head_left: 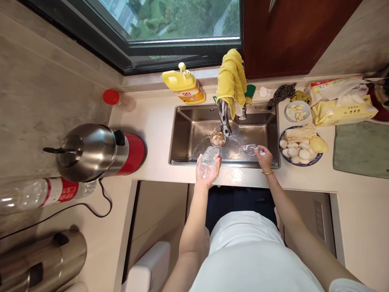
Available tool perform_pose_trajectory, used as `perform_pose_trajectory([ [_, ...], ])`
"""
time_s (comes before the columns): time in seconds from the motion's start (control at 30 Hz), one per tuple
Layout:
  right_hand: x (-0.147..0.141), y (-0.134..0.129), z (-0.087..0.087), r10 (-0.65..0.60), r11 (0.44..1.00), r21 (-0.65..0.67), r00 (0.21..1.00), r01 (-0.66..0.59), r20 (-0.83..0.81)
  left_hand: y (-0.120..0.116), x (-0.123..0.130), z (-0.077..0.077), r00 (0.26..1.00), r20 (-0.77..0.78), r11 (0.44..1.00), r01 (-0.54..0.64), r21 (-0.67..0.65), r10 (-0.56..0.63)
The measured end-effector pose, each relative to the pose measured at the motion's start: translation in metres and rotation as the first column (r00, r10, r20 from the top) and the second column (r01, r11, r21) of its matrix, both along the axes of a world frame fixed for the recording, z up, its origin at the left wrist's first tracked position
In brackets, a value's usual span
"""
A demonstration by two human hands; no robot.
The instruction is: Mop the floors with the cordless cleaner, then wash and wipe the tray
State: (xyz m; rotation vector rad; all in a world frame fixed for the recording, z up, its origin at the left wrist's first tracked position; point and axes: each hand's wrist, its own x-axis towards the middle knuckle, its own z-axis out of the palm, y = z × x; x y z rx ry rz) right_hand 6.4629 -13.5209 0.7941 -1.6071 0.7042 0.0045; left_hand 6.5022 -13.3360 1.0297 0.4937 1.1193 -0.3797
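Observation:
My left hand (207,172) is closed round a clear, ridged plastic container (209,156) at the sink's front edge. Over the right part of the steel sink (194,156), my right hand (265,157) grips a small clear plastic piece with a red-marked label (249,149); its exact kind is too small to make out. Below the chrome faucet (224,117), a round drain strainer (218,139) holds pale scraps. Water wets the sink floor. A yellow towel (232,77) hangs over the faucet.
To the right stand a bowl of mushrooms (299,152), a small dish of garlic cloves (298,111), tissue packs (343,111) and a green cutting board (360,148). A yellow detergent jug (187,87) is behind the sink. A kettle (91,152) and large bottle (33,194) occupy the left.

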Motion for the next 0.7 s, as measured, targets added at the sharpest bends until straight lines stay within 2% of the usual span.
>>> perform_pose_trajectory([
  [0.3,0.0,0.003,-0.002,0.015,1.0,0.015,1.0,-0.015,0.014,-0.004,0.002,0.006,0.997,0.049,0.997,0.05,0.06,-0.053],
  [0.7,0.005,0.004,-0.004,0.035,0.999,0.016,0.999,-0.036,0.038,-0.01,0.003,0.016,0.995,0.091,0.997,0.047,0.058,-0.052],
])
